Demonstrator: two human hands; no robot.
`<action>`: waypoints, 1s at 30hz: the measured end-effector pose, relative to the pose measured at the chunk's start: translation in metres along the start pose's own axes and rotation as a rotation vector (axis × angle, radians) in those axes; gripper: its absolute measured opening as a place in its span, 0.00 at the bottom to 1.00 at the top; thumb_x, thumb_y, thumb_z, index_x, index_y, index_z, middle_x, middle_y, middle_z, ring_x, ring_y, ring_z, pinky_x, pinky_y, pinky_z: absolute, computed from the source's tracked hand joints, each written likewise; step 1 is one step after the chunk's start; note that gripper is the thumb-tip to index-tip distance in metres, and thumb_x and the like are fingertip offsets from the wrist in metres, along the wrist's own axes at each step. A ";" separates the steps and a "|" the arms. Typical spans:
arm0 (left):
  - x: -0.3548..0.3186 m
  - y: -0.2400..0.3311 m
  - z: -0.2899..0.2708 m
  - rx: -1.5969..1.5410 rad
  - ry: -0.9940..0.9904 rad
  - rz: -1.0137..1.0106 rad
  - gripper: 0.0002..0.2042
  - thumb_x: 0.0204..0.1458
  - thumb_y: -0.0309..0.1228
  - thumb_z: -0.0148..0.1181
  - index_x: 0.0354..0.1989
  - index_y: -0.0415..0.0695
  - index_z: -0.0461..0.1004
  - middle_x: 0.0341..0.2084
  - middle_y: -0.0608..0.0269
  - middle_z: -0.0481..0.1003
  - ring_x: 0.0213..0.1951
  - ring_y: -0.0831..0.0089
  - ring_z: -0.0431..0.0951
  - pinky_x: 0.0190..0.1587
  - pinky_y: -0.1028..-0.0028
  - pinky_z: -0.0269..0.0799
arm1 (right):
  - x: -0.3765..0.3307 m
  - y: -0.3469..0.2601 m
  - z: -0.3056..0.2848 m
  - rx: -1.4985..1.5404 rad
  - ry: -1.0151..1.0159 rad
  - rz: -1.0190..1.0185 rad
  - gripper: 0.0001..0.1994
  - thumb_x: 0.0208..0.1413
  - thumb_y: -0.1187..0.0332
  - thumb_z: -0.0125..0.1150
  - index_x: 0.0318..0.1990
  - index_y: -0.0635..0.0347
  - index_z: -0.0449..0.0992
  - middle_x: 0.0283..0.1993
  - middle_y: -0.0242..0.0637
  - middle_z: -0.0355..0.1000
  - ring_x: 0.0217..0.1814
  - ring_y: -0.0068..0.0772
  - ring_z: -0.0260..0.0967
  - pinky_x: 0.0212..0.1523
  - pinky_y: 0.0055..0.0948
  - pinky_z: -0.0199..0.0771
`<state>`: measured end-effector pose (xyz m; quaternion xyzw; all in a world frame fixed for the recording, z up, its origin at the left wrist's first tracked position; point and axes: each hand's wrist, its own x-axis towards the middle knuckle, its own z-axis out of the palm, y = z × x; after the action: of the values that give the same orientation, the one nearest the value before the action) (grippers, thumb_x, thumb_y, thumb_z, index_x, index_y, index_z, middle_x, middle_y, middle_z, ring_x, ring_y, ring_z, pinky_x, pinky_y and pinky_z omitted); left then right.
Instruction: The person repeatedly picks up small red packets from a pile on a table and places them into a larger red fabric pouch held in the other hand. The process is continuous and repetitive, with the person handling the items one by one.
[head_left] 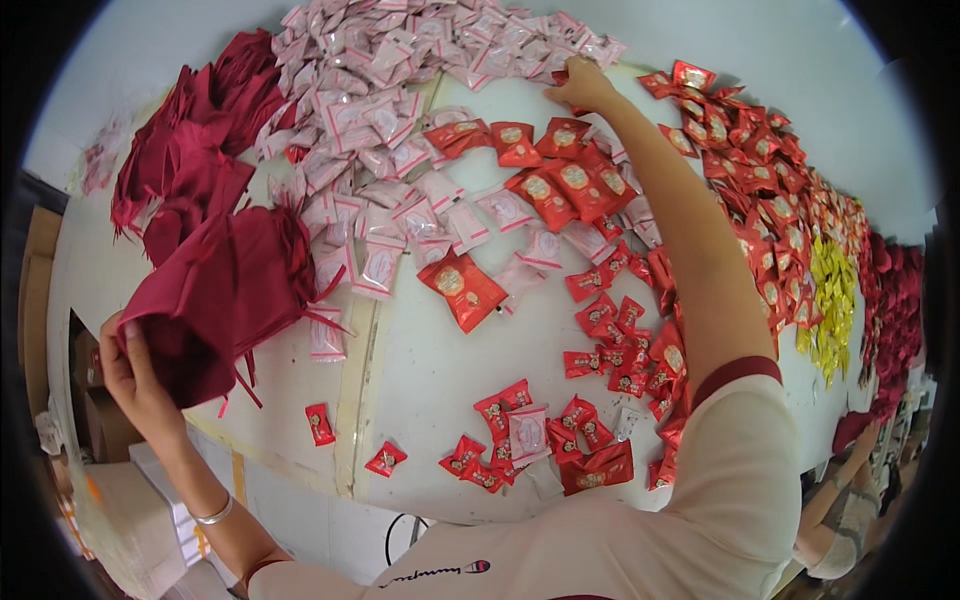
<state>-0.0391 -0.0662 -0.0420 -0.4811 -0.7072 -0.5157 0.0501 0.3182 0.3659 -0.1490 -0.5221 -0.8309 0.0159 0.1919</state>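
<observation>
At the left, my left hand [138,385] grips the rim of a maroon fabric bag [215,305], its mouth spread toward me and its inside dark. My right arm stretches to the far side, where my right hand [583,86] has its fingers closed on a small red packet [560,77] that shows only in part. This hand is at the edge of a big heap of pink-and-white packets [390,50]. Larger red packets [575,180] lie in a loose group nearer to me, mixed with more pink ones.
More maroon bags [205,130] are piled at the far left. Small red wrapped sweets [610,340] lie scattered near my right side. Beyond my right arm run a heap of red packets [745,170] and a strip of yellow packets [832,300]. Another person's arm [840,485] shows at lower right.
</observation>
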 end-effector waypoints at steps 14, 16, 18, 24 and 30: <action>-0.037 0.005 -0.056 -0.139 0.125 -0.137 0.10 0.51 0.27 0.44 0.38 0.35 0.65 0.34 0.62 0.68 0.37 0.77 0.67 0.42 0.79 0.61 | -0.114 -0.019 -0.169 0.487 -0.457 0.211 0.12 0.41 0.66 0.54 0.33 0.60 0.64 0.14 0.33 0.60 0.15 0.24 0.60 0.20 0.19 0.62; -0.038 0.014 -0.049 -0.139 0.114 -0.102 0.09 0.51 0.27 0.44 0.38 0.35 0.65 0.33 0.62 0.68 0.36 0.78 0.67 0.41 0.79 0.61 | -0.161 -0.050 -0.162 0.604 -0.502 0.006 0.11 0.42 0.65 0.56 0.30 0.62 0.67 0.16 0.31 0.60 0.23 0.19 0.60 0.27 0.18 0.63; -0.037 0.026 -0.040 -0.175 0.084 -0.086 0.09 0.51 0.27 0.44 0.38 0.35 0.65 0.33 0.62 0.68 0.36 0.78 0.67 0.41 0.79 0.61 | -0.214 -0.080 -0.134 0.623 -0.330 -0.336 0.07 0.42 0.70 0.55 0.28 0.62 0.67 0.23 0.29 0.62 0.25 0.17 0.58 0.28 0.17 0.60; -0.052 0.041 -0.047 -0.242 -0.014 -0.072 0.09 0.52 0.27 0.44 0.37 0.34 0.65 0.32 0.61 0.68 0.36 0.78 0.67 0.42 0.79 0.60 | -0.249 -0.123 -0.132 0.641 -0.845 -0.266 0.10 0.38 0.78 0.55 0.31 0.60 0.66 0.33 0.32 0.61 0.29 0.23 0.59 0.29 0.20 0.61; -0.064 0.054 -0.057 -0.149 -0.012 0.049 0.09 0.50 0.25 0.44 0.36 0.33 0.65 0.33 0.61 0.67 0.37 0.77 0.66 0.43 0.78 0.59 | -0.275 -0.109 -0.136 0.064 -0.730 -0.500 0.12 0.38 0.71 0.56 0.34 0.59 0.69 0.34 0.38 0.61 0.31 0.37 0.65 0.30 0.33 0.63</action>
<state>0.0107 -0.1504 -0.0153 -0.5038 -0.6552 -0.5625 0.0224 0.3748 0.0524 -0.0815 -0.2593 -0.9440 0.1780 -0.1002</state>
